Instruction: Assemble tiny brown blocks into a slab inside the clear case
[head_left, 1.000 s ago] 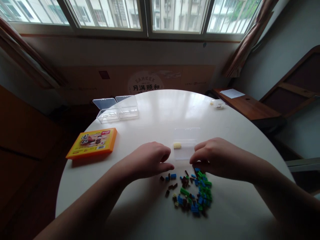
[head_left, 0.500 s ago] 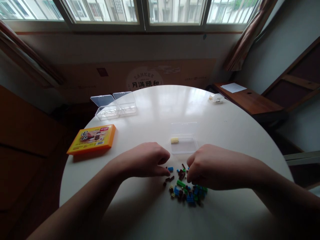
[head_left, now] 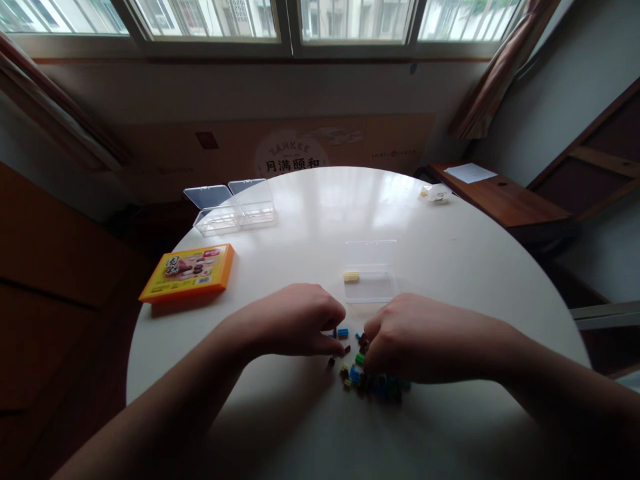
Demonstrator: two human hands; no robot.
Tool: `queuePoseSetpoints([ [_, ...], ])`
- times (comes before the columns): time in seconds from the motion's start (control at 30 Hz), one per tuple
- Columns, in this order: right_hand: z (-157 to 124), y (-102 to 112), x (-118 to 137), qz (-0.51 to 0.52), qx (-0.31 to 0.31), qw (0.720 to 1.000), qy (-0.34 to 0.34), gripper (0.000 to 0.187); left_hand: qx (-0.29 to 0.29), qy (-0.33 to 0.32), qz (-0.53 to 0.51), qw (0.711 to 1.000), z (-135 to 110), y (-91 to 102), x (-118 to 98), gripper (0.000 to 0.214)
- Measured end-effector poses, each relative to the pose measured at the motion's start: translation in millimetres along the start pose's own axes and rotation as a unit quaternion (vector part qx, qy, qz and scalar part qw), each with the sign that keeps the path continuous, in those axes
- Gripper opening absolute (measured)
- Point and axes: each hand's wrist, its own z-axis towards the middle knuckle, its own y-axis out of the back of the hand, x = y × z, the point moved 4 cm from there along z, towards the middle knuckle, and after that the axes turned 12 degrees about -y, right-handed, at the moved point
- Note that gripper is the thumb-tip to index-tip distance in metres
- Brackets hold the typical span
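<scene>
Small building bricks (head_left: pixel 383 387) in blue, green, brown and yellow lie in a loose pile on the white round table (head_left: pixel 280 413). My left hand (head_left: pixel 300 323) is at the pile's left edge, its thumb and index finger apart. By its thumb tip lies a brown brick (head_left: pixel 347 349), and a blue brick (head_left: pixel 343 333) sits just beyond the gap. My right hand (head_left: pixel 405 337) hangs over the pile with fingers curled and pressed together at its brown pieces; what they grip is hidden. Behind the hands, an open clear plastic box (head_left: pixel 375 289) holds pale yellow bricks (head_left: pixel 351 277) in its left corner.
An orange and yellow box (head_left: pixel 190 272) lies at the left of the table. Beyond it stand open clear cases (head_left: pixel 237 217) with raised lids. A small clear bag (head_left: pixel 436 193) rests at the far right edge. A wooden side table (head_left: pixel 505 197) with paper stands behind.
My right hand has moved slightly left and deeper over the brown pieces. My left hand has shifted slightly right, closer to the brown brick. The whole view has shifted a little.
</scene>
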Motion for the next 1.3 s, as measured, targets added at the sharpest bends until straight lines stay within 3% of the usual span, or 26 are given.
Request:
queuePoseSetpoints([
  [0.87, 9, -13, 7, -0.045, -0.032, 0.998, -0.007, 0.015, -0.017, 0.013, -0.017, 1.000, -2, 8.2, 3, 0.033],
  [0.97, 8, -6, 4, -0.023, -0.062, 0.998, -0.013, 0.013, -0.016, 0.020, -0.013, 1.000, -2, 8.6, 4, 0.032],
  [1.07, 6, 6, -12, 0.012, -0.140, 0.988, -0.058, 0.012, -0.030, 0.043, -0.002, 0.999, -2, 9.2, 8, 0.030],
  [1.17, 7, 14, -35, 0.018, -0.211, 0.967, -0.144, 0.013, -0.068, 0.084, 0.006, 0.994, -2, 9.2, 18, 0.029],
  [1.3, 13, 11, -58, -0.021, -0.219, 0.942, -0.253, 0.017, -0.124, 0.121, 0.001, 0.985, -2, 6.8, 32, 0.029],
])
